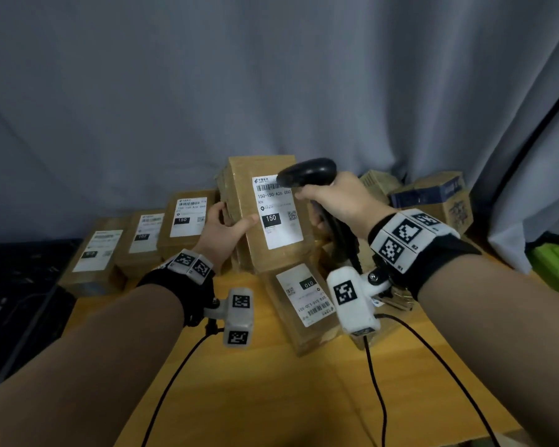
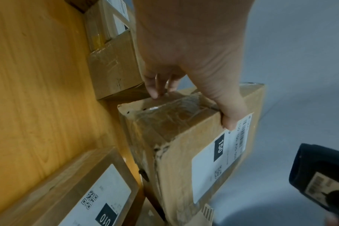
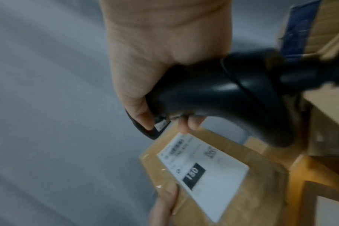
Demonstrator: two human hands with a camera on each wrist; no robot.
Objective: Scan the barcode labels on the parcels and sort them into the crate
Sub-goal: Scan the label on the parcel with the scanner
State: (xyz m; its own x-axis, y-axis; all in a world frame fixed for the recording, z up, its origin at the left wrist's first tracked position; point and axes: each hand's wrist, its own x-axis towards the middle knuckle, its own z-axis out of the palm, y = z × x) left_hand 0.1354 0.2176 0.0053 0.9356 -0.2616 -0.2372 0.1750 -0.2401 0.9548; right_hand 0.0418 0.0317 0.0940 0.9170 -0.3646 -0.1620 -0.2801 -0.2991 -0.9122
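Note:
A brown cardboard parcel (image 1: 265, 250) with a white label marked 150 is tilted up above the table. My left hand (image 1: 221, 229) grips its left edge, thumb on the front face and fingers behind; in the left wrist view the parcel (image 2: 176, 152) shows the thumb by its label. My right hand (image 1: 339, 198) grips a black barcode scanner (image 1: 307, 172), whose head sits just over the barcode at the label's top. In the right wrist view the scanner (image 3: 213, 91) hovers above the parcel (image 3: 242, 198). Another parcel marked 010 (image 1: 304, 304) lies flat below.
Three labelled parcels (image 1: 188, 217) lie in a row at the back left of the yellow wooden table (image 1: 271, 398). More cartons (image 1: 439, 198) are stacked at the back right. A dark crate (image 1: 17, 295) stands left of the table. Black cables (image 1: 378, 382) trail across the table. A grey curtain hangs behind.

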